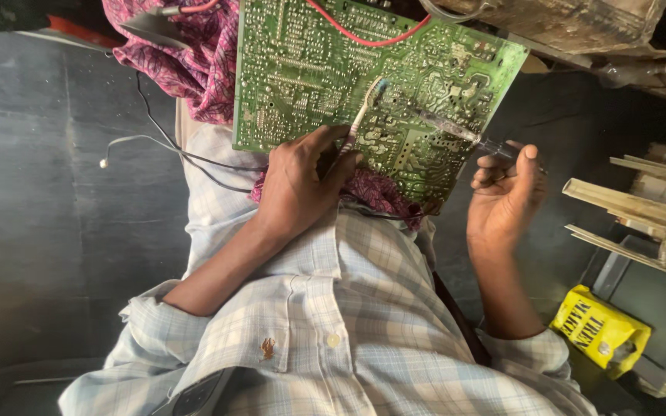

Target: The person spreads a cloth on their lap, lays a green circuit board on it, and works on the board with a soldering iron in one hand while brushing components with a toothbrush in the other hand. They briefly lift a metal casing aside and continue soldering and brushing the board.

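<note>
Lying right of the circuit board point(333, 77), a yellow packet point(600, 330) bears dark print. Left hand point(298, 185) grips a toothbrush point(364, 112) against the board; right hand point(506, 196) pinches a clear-handled screwdriver point(456, 132).

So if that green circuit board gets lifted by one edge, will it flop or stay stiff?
The green circuit board is probably stiff: it lies flat across the lap, overhanging unsupported. The red wire would likely tug at it. The left hand, holding a toothbrush, steadies its near edge, so it may otherwise tip.
</note>
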`<state>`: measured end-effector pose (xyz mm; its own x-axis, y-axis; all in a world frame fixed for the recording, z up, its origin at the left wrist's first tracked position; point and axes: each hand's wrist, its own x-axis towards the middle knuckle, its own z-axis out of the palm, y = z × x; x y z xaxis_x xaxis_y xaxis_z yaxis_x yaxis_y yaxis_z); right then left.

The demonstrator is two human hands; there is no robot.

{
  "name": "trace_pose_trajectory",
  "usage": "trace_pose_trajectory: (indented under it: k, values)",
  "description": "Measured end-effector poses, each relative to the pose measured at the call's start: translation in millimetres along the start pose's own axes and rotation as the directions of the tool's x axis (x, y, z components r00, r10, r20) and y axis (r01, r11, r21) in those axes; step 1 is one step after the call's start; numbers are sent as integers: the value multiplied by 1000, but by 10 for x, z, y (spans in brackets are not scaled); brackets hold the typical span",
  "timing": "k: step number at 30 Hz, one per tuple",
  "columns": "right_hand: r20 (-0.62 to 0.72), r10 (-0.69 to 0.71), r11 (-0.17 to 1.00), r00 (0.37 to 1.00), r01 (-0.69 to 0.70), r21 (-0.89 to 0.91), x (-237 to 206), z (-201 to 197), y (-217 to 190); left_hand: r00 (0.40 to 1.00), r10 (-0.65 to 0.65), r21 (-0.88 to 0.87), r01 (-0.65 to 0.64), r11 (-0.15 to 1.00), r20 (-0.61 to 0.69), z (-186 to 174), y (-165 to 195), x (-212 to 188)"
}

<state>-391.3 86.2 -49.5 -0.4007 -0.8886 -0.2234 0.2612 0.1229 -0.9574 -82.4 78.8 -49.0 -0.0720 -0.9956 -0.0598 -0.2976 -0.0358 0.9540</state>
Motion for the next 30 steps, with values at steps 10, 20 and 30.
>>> trace_pose_trajectory:
  k: [10, 20, 30]
  values:
    - [-4, 43, 998, 999, -43, 46, 45, -11, 47, 1000, -1, -32, 1, 999, 18, -26, -75, 4]
    - [24, 393, 855, 919, -375, 359, 287, -305, 153, 1000, 15, -100, -12, 995, 26, -55, -123, 31]
    - [76, 270, 906, 960, -280, 319, 186, -182, 71, 1000, 6, -70, -5, 998, 13, -85, -118, 16]
